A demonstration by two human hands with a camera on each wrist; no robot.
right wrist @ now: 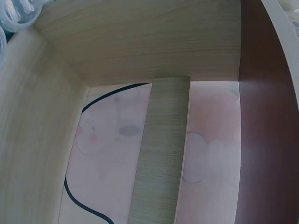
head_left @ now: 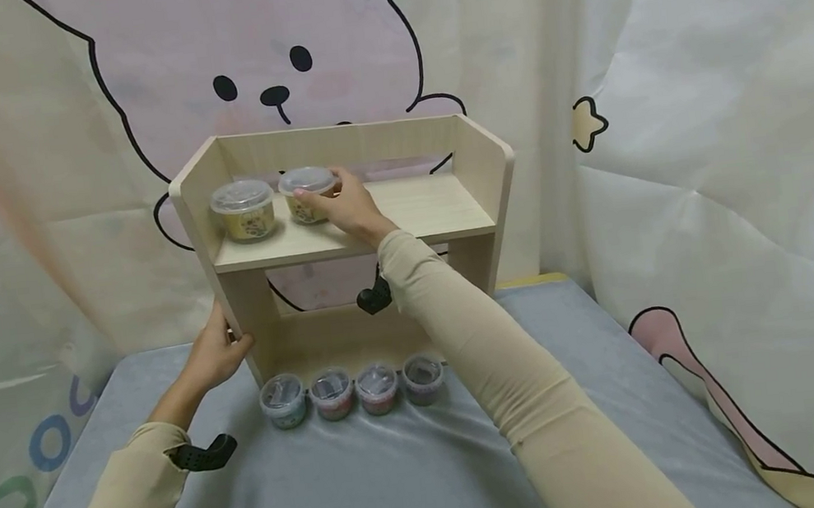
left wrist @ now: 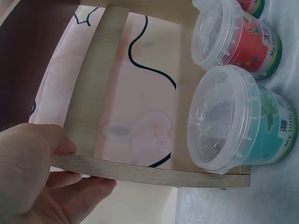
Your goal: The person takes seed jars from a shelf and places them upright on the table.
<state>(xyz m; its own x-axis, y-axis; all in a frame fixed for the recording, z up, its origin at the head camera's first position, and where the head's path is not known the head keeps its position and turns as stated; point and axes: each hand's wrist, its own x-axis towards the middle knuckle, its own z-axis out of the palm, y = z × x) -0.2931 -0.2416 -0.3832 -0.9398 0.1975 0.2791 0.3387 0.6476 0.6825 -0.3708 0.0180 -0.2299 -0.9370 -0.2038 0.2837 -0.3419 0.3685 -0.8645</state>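
Note:
On the top board of a light wooden shelf (head_left: 431, 202), my right hand (head_left: 350, 206) grips a small clear-lidded tub with a yellow label (head_left: 307, 194), thumb on the near side and fingers at the far side. A matching yellow tub (head_left: 245, 213) stands just left of it. My left hand (head_left: 216, 348) holds the shelf's left side panel low down. In the left wrist view the thumb (left wrist: 63, 142) lies inside the panel edge (left wrist: 154, 173) and the fingers outside. The right wrist view shows only the shelf's lower inside; the right hand is hidden there.
Several lidded tubs line the shelf's front foot, among them a teal one (head_left: 284, 401) at the left end and a red one (head_left: 332, 394) beside it. A grey-blue cloth (head_left: 372, 489) covers the table. Behind hangs a printed curtain (head_left: 526, 109).

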